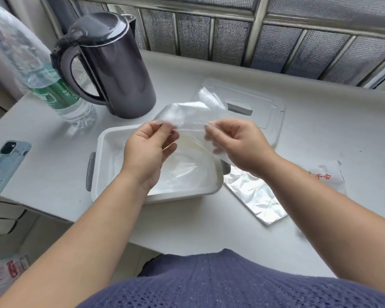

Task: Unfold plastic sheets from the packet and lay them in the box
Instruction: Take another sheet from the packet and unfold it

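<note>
Nearest, folded sheet stack (256, 196) and packet (329, 177) lie right of white box (101, 161). Above box, left hand (149, 147) and right hand (238, 145) each pinch edge of clear plastic sheet (187, 116), stretched between them. Beyond: box lid (269, 112), black kettle (120, 74).

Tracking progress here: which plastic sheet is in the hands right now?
The clear sheet pinched between left hand and right hand above the white box; a second sheet lies flat inside it, and a folded stack rests on the table.
</note>
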